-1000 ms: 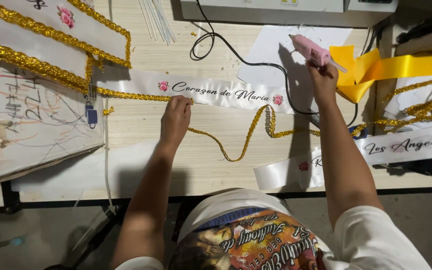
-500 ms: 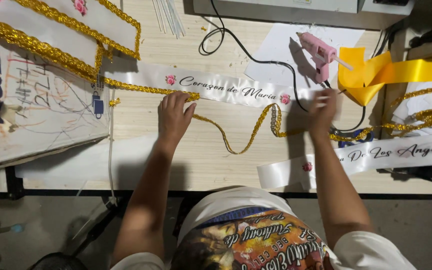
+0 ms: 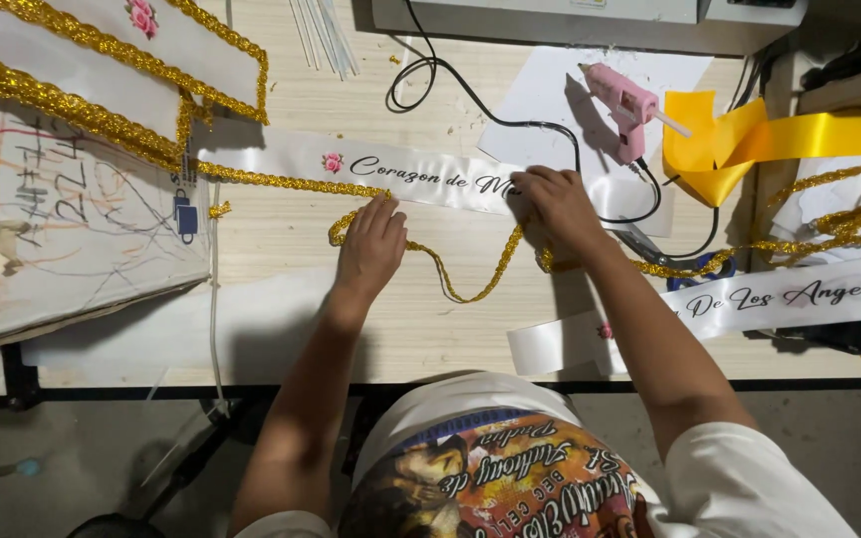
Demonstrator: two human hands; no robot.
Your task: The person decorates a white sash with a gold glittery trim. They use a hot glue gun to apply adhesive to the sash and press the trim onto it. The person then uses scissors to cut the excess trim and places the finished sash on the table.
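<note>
From the head camera, looking straight down on a pale wooden worktable (image 3: 281, 329), a white satin sash (image 3: 400, 174) with black script and a small pink rose lies flat, its long axis running left to right and dipping slightly nearer toward the right. A gold glitter trim (image 3: 281, 181) follows its near edge from the left, then leaves the sash and loops loosely nearer across the table toward the right.

The left hand (image 3: 370, 244) reaches away from the body, palm down, fingers straight and together, pressing flat on the trim at the sash's near edge; it clasps nothing. The right hand (image 3: 562, 207) lies over the right part of the sash, knuckles up, fingers curled down onto the fabric and trim; whether it pinches them I cannot tell.

Just beyond the right hand a pink glue gun (image 3: 624, 105) rests on white paper (image 3: 550, 95), nozzle pointing right, its black cord (image 3: 470, 95) curling far-left. A yellow ribbon (image 3: 799, 134) lies far right, and a second white sash (image 3: 749, 299) lies near right.
</note>
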